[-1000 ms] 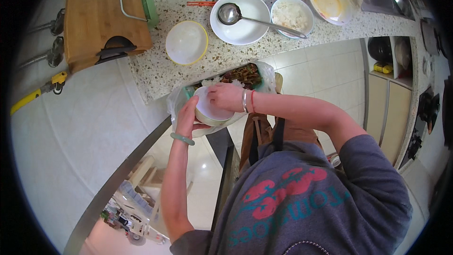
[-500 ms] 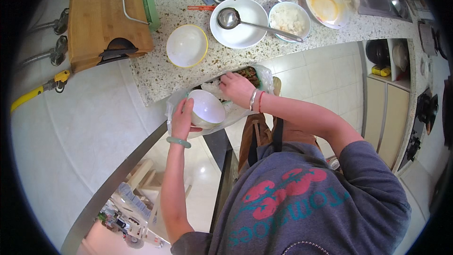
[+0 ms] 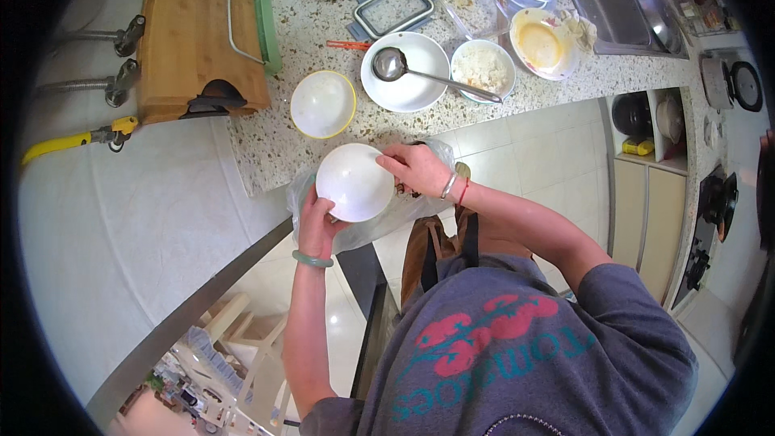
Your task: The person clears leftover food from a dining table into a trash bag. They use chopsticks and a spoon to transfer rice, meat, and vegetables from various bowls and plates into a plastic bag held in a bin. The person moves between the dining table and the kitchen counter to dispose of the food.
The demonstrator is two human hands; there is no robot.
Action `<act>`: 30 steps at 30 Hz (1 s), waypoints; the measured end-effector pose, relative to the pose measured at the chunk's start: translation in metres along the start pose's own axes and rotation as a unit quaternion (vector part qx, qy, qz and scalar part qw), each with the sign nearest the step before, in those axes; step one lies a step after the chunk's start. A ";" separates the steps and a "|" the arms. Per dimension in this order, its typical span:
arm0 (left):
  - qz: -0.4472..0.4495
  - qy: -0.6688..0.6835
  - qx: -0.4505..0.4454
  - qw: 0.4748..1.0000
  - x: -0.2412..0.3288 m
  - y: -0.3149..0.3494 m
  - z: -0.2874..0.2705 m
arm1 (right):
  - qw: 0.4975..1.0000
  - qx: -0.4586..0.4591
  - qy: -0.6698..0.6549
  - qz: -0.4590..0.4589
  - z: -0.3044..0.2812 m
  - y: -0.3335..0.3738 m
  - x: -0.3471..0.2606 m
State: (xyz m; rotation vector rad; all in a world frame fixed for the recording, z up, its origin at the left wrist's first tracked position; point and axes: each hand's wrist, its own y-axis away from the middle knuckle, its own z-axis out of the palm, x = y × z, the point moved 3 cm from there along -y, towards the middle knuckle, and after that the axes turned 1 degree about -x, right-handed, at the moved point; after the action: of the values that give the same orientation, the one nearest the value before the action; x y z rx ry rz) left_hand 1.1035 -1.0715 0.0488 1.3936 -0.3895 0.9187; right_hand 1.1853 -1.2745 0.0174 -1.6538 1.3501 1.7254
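A small white bowl (image 3: pixel 353 184) is in my left hand (image 3: pixel 316 224), with the thumb over the near rim and the fingers beneath. Its inside faces up and looks almost bare. My right hand (image 3: pixel 420 168) grips the bowl's right rim, thumb at the inner edge and fingers mostly hidden outside. Under both hands is a clear plastic bag (image 3: pixel 416 211), open below the counter's front edge. Most of what lies in the bag is hidden by the bowl and my right hand; a little dark food waste shows.
On the speckled counter (image 3: pixel 258 149) stand a yellow-rimmed bowl (image 3: pixel 323 105), a white bowl (image 3: pixel 395 95) with a metal ladle (image 3: pixel 440 78) across it, a bowl of rice (image 3: pixel 483 69) and a stained plate (image 3: pixel 542 44). Left are cutting boards (image 3: pixel 194 32); far right, a sink (image 3: pixel 609 8).
My right hand has come out of the bag to the bowl's rim. The bowl has turned from tilted to facing up. The view has shifted, showing more of the counter's far side.
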 end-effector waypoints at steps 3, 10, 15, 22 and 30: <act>0.064 0.056 0.058 0.995 0.001 -0.013 -0.002 | 1.000 0.005 -0.018 0.006 -0.006 -0.003 -0.028; 0.149 -0.016 0.139 0.979 0.050 -0.055 0.003 | 0.989 0.092 0.073 -0.087 -0.012 -0.070 -0.052; 0.177 -0.101 0.207 0.957 0.058 -0.096 -0.011 | 0.976 0.141 0.142 -0.086 -0.006 -0.105 -0.047; 0.210 -0.232 0.245 0.918 0.074 -0.132 -0.007 | 0.974 0.163 0.150 -0.052 -0.022 -0.125 -0.043; 0.241 -0.224 0.280 0.902 0.057 -0.119 -0.040 | 0.986 0.151 0.038 -0.062 0.009 -0.104 -0.035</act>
State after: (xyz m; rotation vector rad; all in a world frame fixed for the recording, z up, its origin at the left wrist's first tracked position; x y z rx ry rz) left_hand 1.2162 -1.0059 0.0032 2.1074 -0.9015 1.1608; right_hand 1.2731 -1.2078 0.0105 -1.6062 1.4294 1.3240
